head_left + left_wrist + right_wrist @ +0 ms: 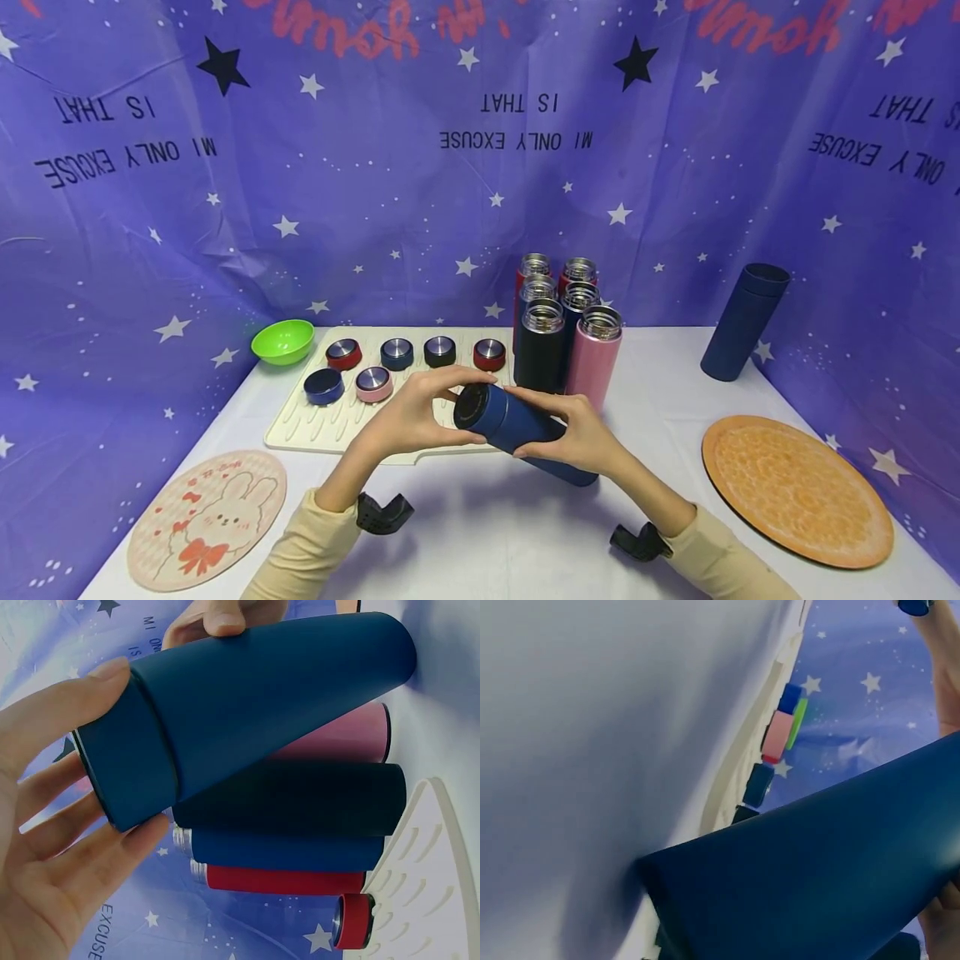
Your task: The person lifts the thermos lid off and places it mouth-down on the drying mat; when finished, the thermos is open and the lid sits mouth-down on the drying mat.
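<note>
A blue thermos bottle [531, 423] is held tilted above the white table, its lidded end up toward the left. My left hand [414, 413] grips the blue lid [127, 754] between thumb and fingers. My right hand [579, 432] holds the body just below the lid, thumb on the near side. A thin seam shows between lid and body in the left wrist view. The bottle's lower end [727, 900] slants down close to the tabletop; whether it touches cannot be told. Part of the right hand is hidden behind the bottle in the right wrist view.
Behind the hands stand several lidless bottles, among them a pink one [596, 358] and a black one [540, 350]. Several loose lids lie on a cream tray [292, 429]. A green bowl [283, 343], a dark blue bottle [742, 325], a rabbit mat [217, 517] and an orange mat [795, 492] stand around.
</note>
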A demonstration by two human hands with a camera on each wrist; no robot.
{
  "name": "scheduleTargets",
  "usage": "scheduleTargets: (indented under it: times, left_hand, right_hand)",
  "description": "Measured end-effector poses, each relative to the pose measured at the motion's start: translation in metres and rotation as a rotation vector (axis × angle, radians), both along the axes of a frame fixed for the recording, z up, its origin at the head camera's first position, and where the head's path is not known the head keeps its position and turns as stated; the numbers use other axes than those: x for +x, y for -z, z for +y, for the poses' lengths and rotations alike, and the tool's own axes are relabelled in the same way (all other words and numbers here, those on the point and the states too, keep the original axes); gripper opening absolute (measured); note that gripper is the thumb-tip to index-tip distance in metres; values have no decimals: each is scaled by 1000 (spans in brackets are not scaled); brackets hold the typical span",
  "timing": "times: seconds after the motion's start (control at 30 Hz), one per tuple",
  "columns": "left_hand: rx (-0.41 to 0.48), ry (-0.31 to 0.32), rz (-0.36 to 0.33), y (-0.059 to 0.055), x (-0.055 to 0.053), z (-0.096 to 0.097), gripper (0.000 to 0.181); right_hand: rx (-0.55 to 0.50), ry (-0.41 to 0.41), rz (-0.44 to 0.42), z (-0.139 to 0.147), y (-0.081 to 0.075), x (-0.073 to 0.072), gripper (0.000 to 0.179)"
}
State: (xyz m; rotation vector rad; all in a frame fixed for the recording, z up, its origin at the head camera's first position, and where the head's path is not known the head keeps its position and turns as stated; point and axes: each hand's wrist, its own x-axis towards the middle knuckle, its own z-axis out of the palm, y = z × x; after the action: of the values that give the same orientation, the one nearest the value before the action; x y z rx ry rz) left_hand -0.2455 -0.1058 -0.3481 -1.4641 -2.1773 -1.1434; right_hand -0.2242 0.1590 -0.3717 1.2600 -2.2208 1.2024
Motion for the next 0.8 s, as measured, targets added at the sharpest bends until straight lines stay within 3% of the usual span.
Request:
scheduleTargets:
  times: [0.1, 0.2, 0.43, 0.5, 0.6, 0.8]
  left_hand:
    - [17, -16, 29, 1, 0, 2, 66]
    - [36, -78, 28, 1, 2, 5, 64]
    - [70, -328, -107, 1, 12, 15, 51]
    - [61, -371, -146, 0, 15, 17, 48]
    - [33, -343, -168, -2, 16, 17, 50]
    - [-23, -78, -120, -6, 13, 8, 65]
  right_hand:
    - [-18, 30, 25, 0, 8, -4, 73]
    - [-34, 60, 69, 0, 17, -8, 74]
    - [-24, 127, 205, -3, 16, -2, 74]
    - [-10, 134, 234, -3, 12, 0, 75]
    - [20, 137, 238, -2, 7, 3, 75]
    - [67, 101, 137, 6, 0, 3, 74]
